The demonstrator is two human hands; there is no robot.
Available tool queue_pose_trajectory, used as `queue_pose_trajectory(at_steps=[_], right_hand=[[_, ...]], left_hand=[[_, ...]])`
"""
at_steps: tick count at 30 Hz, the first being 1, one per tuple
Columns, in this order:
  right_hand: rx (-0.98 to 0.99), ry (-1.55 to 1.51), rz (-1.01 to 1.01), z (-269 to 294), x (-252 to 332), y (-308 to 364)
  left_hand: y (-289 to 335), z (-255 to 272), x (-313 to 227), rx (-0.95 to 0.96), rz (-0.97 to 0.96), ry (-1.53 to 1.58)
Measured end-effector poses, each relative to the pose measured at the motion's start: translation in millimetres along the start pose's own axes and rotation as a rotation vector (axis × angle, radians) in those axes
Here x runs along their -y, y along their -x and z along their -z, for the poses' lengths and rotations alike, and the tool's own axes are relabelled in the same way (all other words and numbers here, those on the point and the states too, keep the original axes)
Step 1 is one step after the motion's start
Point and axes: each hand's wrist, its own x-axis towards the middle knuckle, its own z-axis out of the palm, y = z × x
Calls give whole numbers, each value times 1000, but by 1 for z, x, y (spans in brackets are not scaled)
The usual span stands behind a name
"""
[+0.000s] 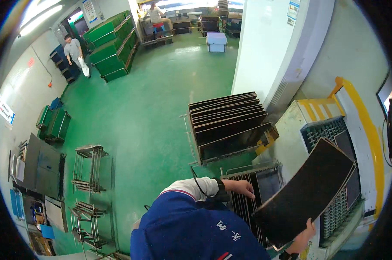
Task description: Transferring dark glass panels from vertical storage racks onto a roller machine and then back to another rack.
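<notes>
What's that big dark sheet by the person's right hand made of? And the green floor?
The dark sheet looks like thin, stiff laminated board, smooth and dull, with a paler edge; I can't be sure. The green floor looks painted or resin-coated, perhaps over concrete: it's one smooth colour and shines under the lights.

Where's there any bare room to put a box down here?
The widest free patch is the green floor between the metal stands and the upright dark panels, running back toward the lidded bin. It's crowded around the right hand: the held dark sheet, roller machine and near rack's slats.
</notes>
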Motion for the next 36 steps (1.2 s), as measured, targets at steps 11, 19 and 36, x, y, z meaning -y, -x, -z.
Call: queue_pose_trajectory(at_steps=[11,19,36], right_hand=[[-77,919,512,-25,-40,-47],[-34,-363,-43,80,-97,-81],[-229,-720,-104,106,-95,57]], left_hand=[[29,32,-90,-80,130,872],[10,35,-124,70,-31,1001],[-56,42,-143,1,-158,1061]])
